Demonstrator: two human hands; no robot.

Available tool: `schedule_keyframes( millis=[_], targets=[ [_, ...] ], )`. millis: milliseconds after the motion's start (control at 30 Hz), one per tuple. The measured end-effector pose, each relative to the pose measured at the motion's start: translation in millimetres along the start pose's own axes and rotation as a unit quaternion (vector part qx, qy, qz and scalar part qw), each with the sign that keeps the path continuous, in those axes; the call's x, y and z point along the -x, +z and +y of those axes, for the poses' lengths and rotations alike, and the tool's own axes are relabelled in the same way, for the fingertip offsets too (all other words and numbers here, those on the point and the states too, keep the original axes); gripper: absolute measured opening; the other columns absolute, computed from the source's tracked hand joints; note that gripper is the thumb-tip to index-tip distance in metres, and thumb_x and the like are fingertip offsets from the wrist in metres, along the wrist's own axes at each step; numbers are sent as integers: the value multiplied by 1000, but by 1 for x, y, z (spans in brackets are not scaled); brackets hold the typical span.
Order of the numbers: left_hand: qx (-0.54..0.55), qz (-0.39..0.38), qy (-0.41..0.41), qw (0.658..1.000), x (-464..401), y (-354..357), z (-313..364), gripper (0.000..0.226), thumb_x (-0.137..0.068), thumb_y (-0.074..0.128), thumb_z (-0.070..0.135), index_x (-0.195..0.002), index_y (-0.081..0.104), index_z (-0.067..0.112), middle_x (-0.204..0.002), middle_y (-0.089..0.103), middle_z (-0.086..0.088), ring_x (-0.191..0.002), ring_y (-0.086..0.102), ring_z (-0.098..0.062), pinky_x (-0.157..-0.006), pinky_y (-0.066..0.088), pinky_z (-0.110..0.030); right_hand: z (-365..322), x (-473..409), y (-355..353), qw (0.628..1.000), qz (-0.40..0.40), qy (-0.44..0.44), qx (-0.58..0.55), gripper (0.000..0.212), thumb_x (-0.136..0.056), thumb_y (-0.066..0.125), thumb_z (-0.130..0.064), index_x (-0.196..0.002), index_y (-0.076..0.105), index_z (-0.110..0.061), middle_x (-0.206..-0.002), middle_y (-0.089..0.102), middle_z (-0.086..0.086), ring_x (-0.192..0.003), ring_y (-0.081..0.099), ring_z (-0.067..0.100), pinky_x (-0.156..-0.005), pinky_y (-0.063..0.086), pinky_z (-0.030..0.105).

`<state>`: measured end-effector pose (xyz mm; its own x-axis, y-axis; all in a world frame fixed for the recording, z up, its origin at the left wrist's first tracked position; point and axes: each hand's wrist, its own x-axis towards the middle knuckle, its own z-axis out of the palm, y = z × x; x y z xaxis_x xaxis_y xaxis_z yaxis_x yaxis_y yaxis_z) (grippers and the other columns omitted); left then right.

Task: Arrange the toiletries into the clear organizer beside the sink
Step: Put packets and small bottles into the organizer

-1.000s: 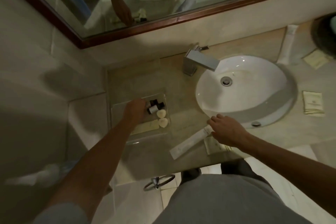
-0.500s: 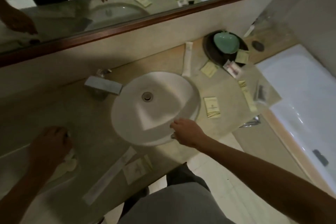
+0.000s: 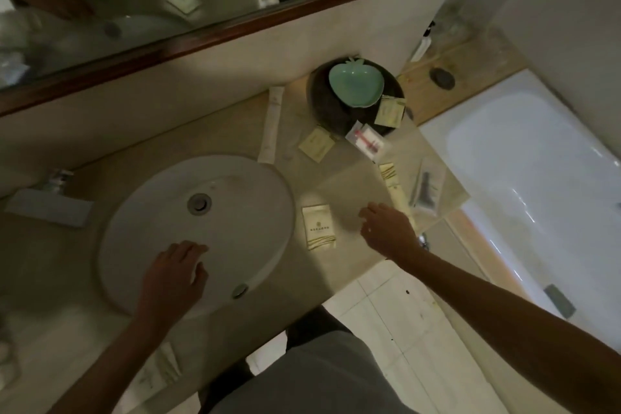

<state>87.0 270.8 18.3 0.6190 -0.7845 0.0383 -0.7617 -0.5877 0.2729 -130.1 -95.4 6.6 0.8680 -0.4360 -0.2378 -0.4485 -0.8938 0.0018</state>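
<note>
My right hand (image 3: pixel 386 232) hovers open and empty above the tabletop's front edge, right of the sink (image 3: pixel 198 232), fingers spread toward the loose toiletries I judge I must gather next. Nearest lies a cream sachet (image 3: pixel 318 227), flat between sink and hand; a long narrow packet (image 3: pixel 396 191) runs just beyond my fingertips. My left hand (image 3: pixel 174 276), also open and holding nothing, hangs over the sink's near rim, free to receive. Toward the back edge, a white tube (image 3: pixel 271 126) lies beside the sink, and more sachets ring a dark tray (image 3: pixel 322 107) carrying a green dish (image 3: pixel 356 82). The clear organizer is out of view, so each item must travel left across the basin.
</note>
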Motion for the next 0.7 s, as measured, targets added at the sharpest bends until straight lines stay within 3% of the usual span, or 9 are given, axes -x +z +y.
schedule_keyframes(
  millis=[100,200,333,433,500,567,633,700],
  targets=[
    [-5,-41,-23,999,5,-1,9,42,-79,39,27,-102,69,11,-99,66,-8,-86,63,-30,-70,50,-41,38,-22,-4,989,34,139,-37,22,-89,55,-30,-99,61,-12,-93,64,5,-77,63,23,-61,51,34],
    [-11,-73,-27,997,13,-1,12,42,-80,37,28,-103,69,12,-102,65,-6,-90,63,-28,-73,51,-40,61,-50,-13,967,-45,247,-38,41,-89,53,-49,-91,61,-9,-83,63,7,-72,62,26,-72,53,40],
    [-9,-89,-34,995,17,-1,20,33,-79,46,21,-103,68,13,-103,64,-4,-91,63,-24,-75,52,-38,51,-70,-12,959,-78,271,-37,28,-87,57,-37,-70,57,-15,-69,61,3,-59,57,18,-53,44,26],
    [-9,-93,-38,995,17,1,25,27,-78,57,15,-103,68,13,-103,63,-3,-87,65,-24,-72,54,-38,34,-68,-2,964,-75,245,-68,30,-87,57,-34,-61,55,-17,-64,58,0,-52,49,12,-48,30,23],
    [-11,-95,-42,995,20,1,26,26,-78,58,14,-102,68,14,-103,63,-3,-84,64,-23,-69,54,-37,35,-61,-1,975,-50,210,-58,32,-88,56,-36,-64,54,-16,-65,54,-1,-55,49,14,-54,36,26],
    [-10,-97,-50,994,24,5,25,26,-77,61,14,-102,68,14,-102,63,-2,-81,64,-23,-66,53,-36,44,-55,-2,993,-19,111,-35,21,-87,59,-36,-89,61,-14,-86,59,3,-73,56,20,-62,47,33],
    [-6,-111,-55,992,31,10,24,28,-75,69,9,-103,68,14,-103,62,-3,-80,64,-24,-65,52,-36,56,-53,-1,999,-48,-24,4,43,-82,67,-34,-120,56,-18,-113,55,6,-96,53,23,-71,52,37],
    [-2,-120,-52,991,36,16,24,28,-77,68,10,-104,67,15,-105,61,-1,-81,64,-23,-67,52,-36,67,-52,3,990,-81,-102,51,55,-79,71,-33,-128,50,-21,-124,50,8,-103,47,23,-79,50,38]
  ],
)
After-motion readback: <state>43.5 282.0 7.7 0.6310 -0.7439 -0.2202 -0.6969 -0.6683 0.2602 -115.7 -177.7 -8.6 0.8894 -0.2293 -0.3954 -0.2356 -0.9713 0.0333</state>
